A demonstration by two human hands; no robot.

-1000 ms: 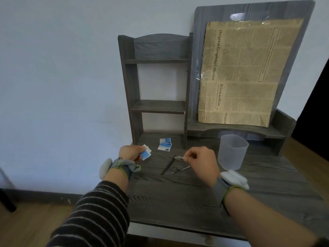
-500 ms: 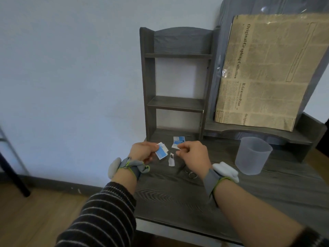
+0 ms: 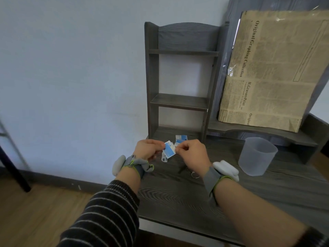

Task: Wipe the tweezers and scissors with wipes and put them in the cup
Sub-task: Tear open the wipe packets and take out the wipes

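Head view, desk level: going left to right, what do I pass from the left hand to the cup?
Left hand → wipe packet pinched between both hands → right hand → cup. The scissors lie under the right hand, so their place in the order is unclear.

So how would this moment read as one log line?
both hands hold wipe packet | scissors on desk | cup empty

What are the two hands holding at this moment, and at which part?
Both hold one small blue and white wipe packet: the left hand pinches its left edge, the right hand pinches its right edge, above the desk.
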